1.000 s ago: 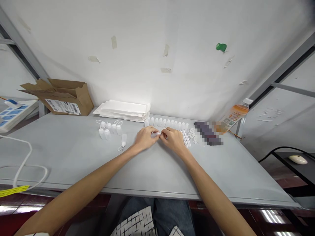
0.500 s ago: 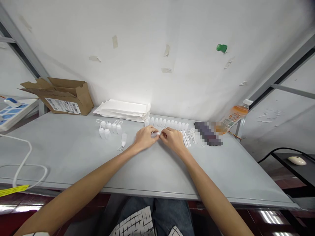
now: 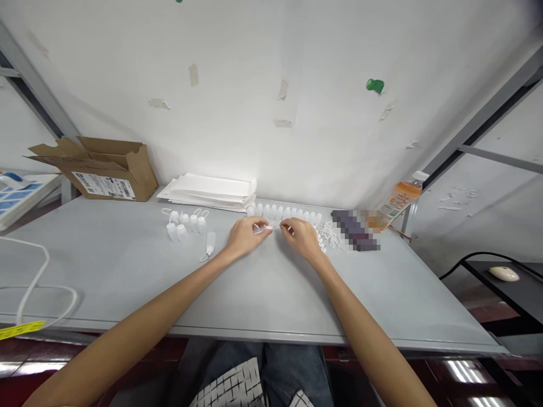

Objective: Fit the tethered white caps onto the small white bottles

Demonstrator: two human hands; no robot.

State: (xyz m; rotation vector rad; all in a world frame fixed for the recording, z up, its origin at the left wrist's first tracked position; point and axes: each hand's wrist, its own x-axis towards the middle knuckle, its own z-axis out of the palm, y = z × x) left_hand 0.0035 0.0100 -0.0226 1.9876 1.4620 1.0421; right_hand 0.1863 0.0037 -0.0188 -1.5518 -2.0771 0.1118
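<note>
My left hand (image 3: 245, 236) is closed around a small translucent squeeze bottle (image 3: 263, 229), which lies sideways with its narrow end to the right. A short gap away, my right hand (image 3: 302, 237) has its fingertips pinched together; what they hold, if anything, is too small to make out. Behind both hands runs a row of upright white bottles (image 3: 286, 212). A pile of white cord loops (image 3: 333, 236) lies beside my right hand, with small white caps (image 3: 321, 242) partly hidden by it. One bottle with a loop (image 3: 210, 243) lies left of my left hand.
Several upright bottles (image 3: 186, 221), some with loops, stand at left. Against the wall are stacked white sheets (image 3: 207, 189) and an open cardboard box (image 3: 114, 169). An orange drink bottle (image 3: 401, 198) and a blurred dark object (image 3: 355, 230) sit at right. A white cable (image 3: 44, 265) crosses the left side.
My hands have drawn apart, opening a small gap between the squeeze bottle in my left hand and my right fingertips. The view has shifted slightly.
</note>
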